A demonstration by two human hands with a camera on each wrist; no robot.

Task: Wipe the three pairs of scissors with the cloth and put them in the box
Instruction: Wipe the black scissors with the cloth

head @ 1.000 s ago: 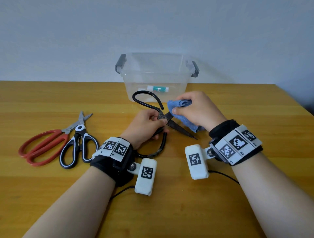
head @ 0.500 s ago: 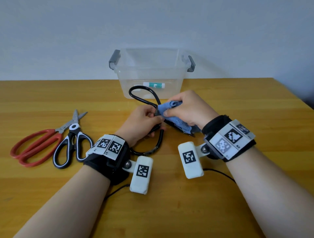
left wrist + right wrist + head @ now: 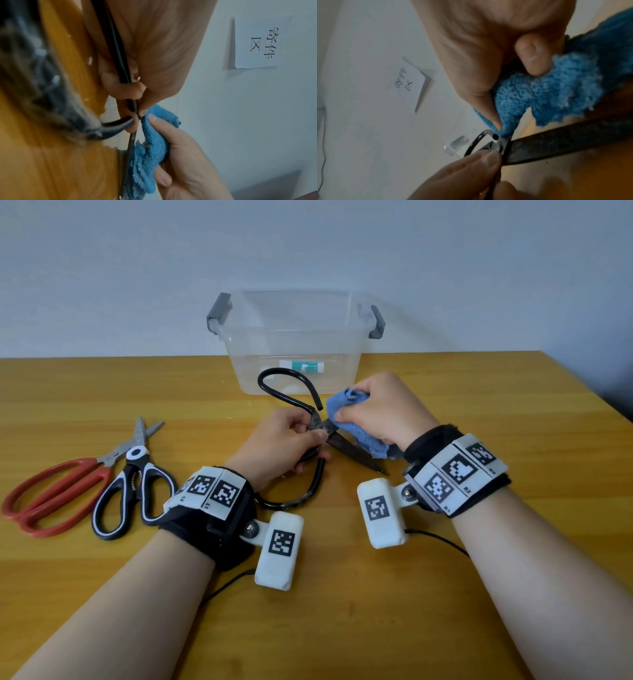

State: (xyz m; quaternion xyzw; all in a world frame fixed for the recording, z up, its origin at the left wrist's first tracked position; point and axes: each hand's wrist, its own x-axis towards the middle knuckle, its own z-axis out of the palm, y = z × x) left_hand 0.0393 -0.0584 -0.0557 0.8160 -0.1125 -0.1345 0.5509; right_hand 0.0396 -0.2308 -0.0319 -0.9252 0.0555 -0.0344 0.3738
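Observation:
My left hand [image 3: 291,440] grips black iron scissors [image 3: 356,453] at the pivot, just above the wooden table [image 3: 445,594]; their big loop handles [image 3: 284,385] spread above and below the hand. My right hand [image 3: 380,412] pinches a bunched blue cloth [image 3: 346,405] against the blades near the pivot. The left wrist view shows the cloth [image 3: 150,148] lying along the thin blade edge [image 3: 131,142]. In the right wrist view the cloth [image 3: 539,94] sits above the dark blade [image 3: 565,140]. Red-handled scissors [image 3: 51,494] and black-and-white scissors [image 3: 133,484] lie at the left.
A clear plastic box [image 3: 294,344] with grey latches stands behind my hands against the wall, with a small white and green tube [image 3: 301,367] inside. A paper sign [image 3: 257,43] is on the wall. Cables trail from both wrist cameras across the table.
The cloth slid down over the blades, hiding them, then came back up to the pivot, leaving the blade tip bare. My left hand kept its grip on the scissors.

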